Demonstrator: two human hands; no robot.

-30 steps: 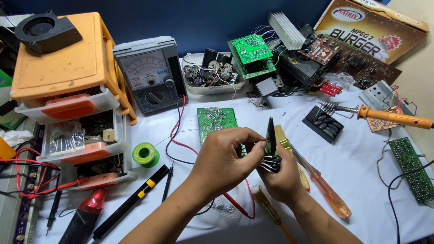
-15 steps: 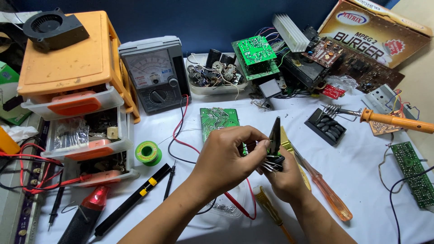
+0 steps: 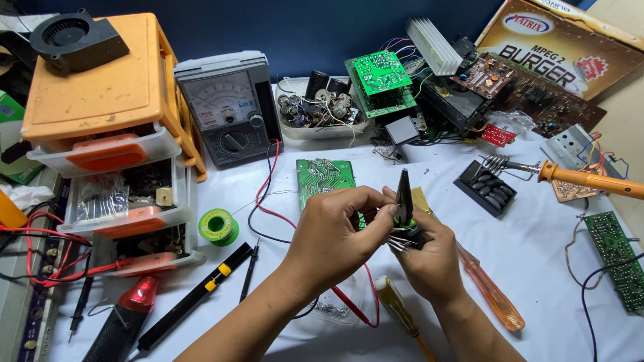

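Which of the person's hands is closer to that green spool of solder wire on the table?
Left. The left hand is nearer the green spool, which lies off to its left on the table. The right hand is farther, on the other side of the left hand.

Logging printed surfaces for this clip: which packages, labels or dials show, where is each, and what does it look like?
Cardboard box: back right, flat, brown with a red, white and blue oval badge and pale lettering.
Multimeter: back centre-left, grey, upright, with a white needle dial and black knob.
Solder spool: left of the left hand, round, green label.
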